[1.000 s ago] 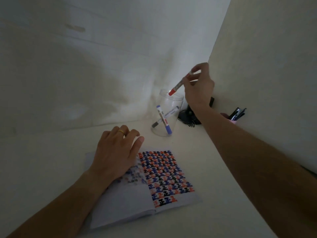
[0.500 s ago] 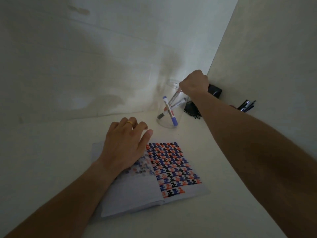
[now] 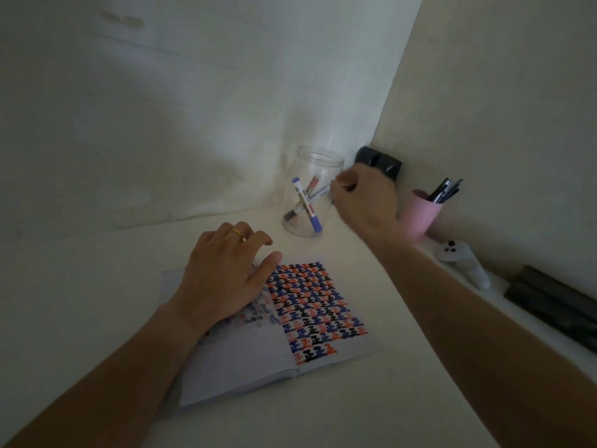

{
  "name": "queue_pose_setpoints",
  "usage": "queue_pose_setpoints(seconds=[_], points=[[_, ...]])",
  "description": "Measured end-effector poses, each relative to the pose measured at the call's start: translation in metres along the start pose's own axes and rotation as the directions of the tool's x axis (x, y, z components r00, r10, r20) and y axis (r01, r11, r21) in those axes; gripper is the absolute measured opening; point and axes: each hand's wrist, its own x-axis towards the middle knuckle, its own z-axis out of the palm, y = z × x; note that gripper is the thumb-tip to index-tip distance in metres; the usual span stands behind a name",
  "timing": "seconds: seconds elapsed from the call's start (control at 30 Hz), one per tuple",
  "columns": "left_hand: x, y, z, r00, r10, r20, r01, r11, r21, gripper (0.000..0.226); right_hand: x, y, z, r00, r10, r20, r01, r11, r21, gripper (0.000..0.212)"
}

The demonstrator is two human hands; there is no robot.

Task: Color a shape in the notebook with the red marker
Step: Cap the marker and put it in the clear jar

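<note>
I see the pale surface [image 3: 97, 318] carrying the open notebook [image 3: 323, 315], my left hand [image 3: 223, 279] spread flat on its left page, my right hand [image 3: 365, 202] curled loosely empty beside the clear jar [image 3: 310, 169] holding the red marker [image 3: 312, 183].

The left hand [image 3: 226, 276] lies flat on the open notebook [image 3: 310, 318]; the right hand [image 3: 365, 202], curled, is beside the clear jar [image 3: 318, 169].

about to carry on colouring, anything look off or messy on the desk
Nothing stands out. The notebook lies open and flat under the left hand, the markers lean crossed inside the upright clear jar, and nothing is spilled. The right hand is beside the jar.
</note>
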Motion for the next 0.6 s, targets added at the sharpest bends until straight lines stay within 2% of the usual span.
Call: queue_pose_setpoints(seconds=[0.13, 0.27, 0.43, 0.6], points=[[-0.003, 0.012, 0.003, 0.993, 0.095, 0.064, -0.090, 0.993, -0.081, 0.045, -0.076, 0.037, 0.003, 0.992, 0.057, 0.113, -0.046, 0.994, -0.096, 0.026], [-0.004, 0.017, 0.008, 0.976, 0.151, 0.155, -0.143, 0.988, -0.064, 0.046, -0.122, 0.061, -0.002, 0.968, 0.121, 0.221, -0.090, 0.985, -0.147, 0.028], [-0.003, 0.016, 0.014, 0.940, 0.178, 0.290, -0.169, 0.984, -0.054, 0.055, -0.139, 0.071, 0.005, 0.964, 0.087, 0.253, -0.035, 0.978, -0.203, 0.030], [0.001, 0.015, 0.013, 0.932, 0.177, 0.316, -0.175, 0.984, -0.037, 0.053, -0.138, 0.076, 0.006, 0.969, 0.046, 0.243, 0.011, 0.973, -0.230, 0.030]])
